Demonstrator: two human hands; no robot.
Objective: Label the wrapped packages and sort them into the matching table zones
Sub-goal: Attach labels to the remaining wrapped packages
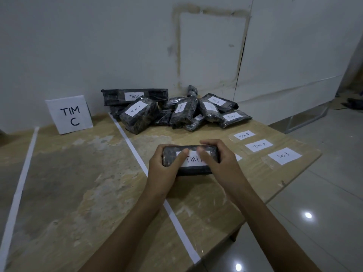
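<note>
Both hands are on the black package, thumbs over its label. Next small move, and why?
Probably slide both thumbs outward to press the white label flat on the black plastic-wrapped package. The left hand and right hand grip its ends, thumbs on the label, and the right thumb hides the letter after TIM, so its zone cannot be read.

Tape lines (129,143) — two; TIM C sign (69,114) — one.

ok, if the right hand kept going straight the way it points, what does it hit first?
The right hand grips the black plastic-wrapped package. Past that lies bare wooden tabletop, then probably the pile of black labelled packages by the wall. Depth is unclear.
</note>
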